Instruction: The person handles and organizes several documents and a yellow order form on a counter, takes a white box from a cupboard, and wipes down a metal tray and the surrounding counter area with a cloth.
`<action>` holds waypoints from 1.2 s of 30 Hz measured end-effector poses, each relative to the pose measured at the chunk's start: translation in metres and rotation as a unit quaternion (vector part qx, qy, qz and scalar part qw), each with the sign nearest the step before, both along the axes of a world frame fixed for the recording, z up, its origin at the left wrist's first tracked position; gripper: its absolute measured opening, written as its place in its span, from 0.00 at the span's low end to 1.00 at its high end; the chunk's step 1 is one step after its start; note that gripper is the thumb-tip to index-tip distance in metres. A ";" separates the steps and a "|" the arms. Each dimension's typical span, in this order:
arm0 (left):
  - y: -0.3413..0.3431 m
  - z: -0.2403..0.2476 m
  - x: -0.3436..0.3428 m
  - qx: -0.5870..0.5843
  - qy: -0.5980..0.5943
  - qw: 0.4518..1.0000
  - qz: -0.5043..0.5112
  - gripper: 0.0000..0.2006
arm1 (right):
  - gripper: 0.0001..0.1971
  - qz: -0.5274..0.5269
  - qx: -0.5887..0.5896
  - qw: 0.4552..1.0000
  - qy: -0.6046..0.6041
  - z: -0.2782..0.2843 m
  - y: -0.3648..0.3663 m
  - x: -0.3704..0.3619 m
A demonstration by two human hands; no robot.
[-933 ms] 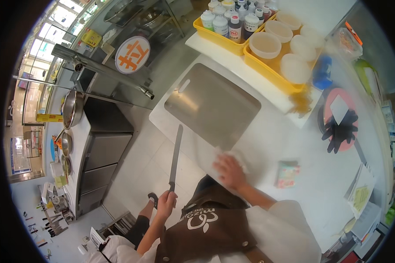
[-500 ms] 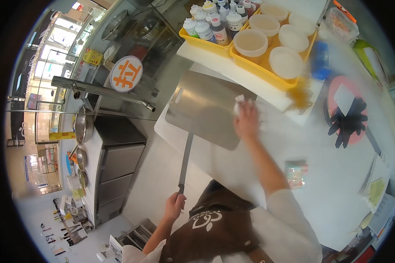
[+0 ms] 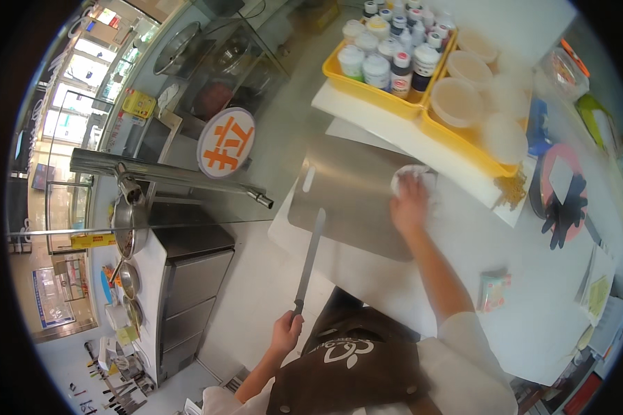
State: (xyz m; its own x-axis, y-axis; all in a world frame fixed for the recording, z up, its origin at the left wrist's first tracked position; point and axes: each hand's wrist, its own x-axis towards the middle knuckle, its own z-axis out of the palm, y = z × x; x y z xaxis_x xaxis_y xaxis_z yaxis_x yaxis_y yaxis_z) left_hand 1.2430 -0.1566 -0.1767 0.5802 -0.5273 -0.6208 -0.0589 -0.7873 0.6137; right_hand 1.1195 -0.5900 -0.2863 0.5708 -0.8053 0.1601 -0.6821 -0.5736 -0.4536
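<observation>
My left hand (image 3: 284,333) is closed round the dark handle of a long knife (image 3: 309,261). Its blade points away from me, and the rounded tip overlaps the near left part of a metal cutting board (image 3: 353,187). Whether the tip touches the board cannot be made out. My right hand (image 3: 411,205) presses a crumpled white cloth (image 3: 422,181) at the board's right edge, fingers bent over it. The board has a slot near its left end and lies on a white table (image 3: 457,256).
Beyond the board, a yellow tray (image 3: 370,100) of small bottles and a yellow tray (image 3: 457,142) of lidded tubs stand on a white slab. Black gloves (image 3: 565,214) lie on a pink disc at right. A small packet (image 3: 494,290) rests nearer. A metal pipe (image 3: 180,176) juts out at left.
The view has shifted, so most things sit farther right and lower. My right hand remains on the cloth at the board's right edge, and my left hand still grips the knife.
</observation>
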 end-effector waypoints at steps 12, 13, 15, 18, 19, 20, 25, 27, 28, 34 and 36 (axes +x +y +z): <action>-0.168 -0.075 0.122 -0.203 -0.273 0.916 -0.212 0.11 | 0.34 0.227 0.078 0.971 0.022 0.023 0.131 -0.002; -0.167 -0.084 0.126 -0.197 -0.293 0.901 -0.253 0.11 | 0.35 0.209 0.071 0.975 0.031 0.026 0.136 -0.010; -0.168 -0.089 0.131 -0.202 -0.280 0.890 -0.298 0.11 | 0.36 0.163 0.065 0.983 0.051 0.029 0.155 -0.030; -0.165 -0.098 0.137 -0.208 -0.283 0.875 -0.334 0.11 | 0.37 0.218 0.090 0.971 0.045 0.025 0.178 -0.013; -0.164 -0.102 0.138 -0.209 -0.289 0.870 -0.340 0.11 | 0.35 0.269 0.083 0.959 0.021 0.024 0.172 0.001; -0.163 -0.102 0.138 -0.202 -0.293 0.870 -0.341 0.11 | 0.34 0.276 0.081 0.957 0.021 0.023 0.163 0.021; -0.163 -0.101 0.140 -0.171 -0.323 0.859 -0.359 0.11 | 0.34 0.254 0.080 0.963 -0.036 0.015 0.113 0.088; -0.164 -0.104 0.139 -0.171 -0.327 0.860 -0.353 0.11 | 0.32 0.271 0.050 0.961 -0.026 0.009 0.093 0.101; -0.164 -0.105 0.139 -0.170 -0.329 0.861 -0.350 0.11 | 0.31 0.279 0.036 0.959 -0.021 0.008 0.090 0.105; -0.159 -0.104 0.139 -0.198 -0.236 0.914 -0.263 0.21 | 0.30 0.296 0.088 0.951 -0.032 0.020 0.108 0.105; -0.157 -0.109 0.141 -0.198 -0.239 0.914 -0.262 0.26 | 0.28 0.358 0.084 0.929 -0.047 0.010 0.114 0.105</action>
State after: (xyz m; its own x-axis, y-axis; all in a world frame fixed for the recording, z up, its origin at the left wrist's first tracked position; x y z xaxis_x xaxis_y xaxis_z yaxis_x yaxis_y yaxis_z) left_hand 1.3836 -0.3138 -0.2855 0.3374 -0.9393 -0.0623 -0.7002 -0.2946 0.6503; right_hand 1.2243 -0.4757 -0.2760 0.9596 -0.2427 0.1426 -0.1061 -0.7811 -0.6153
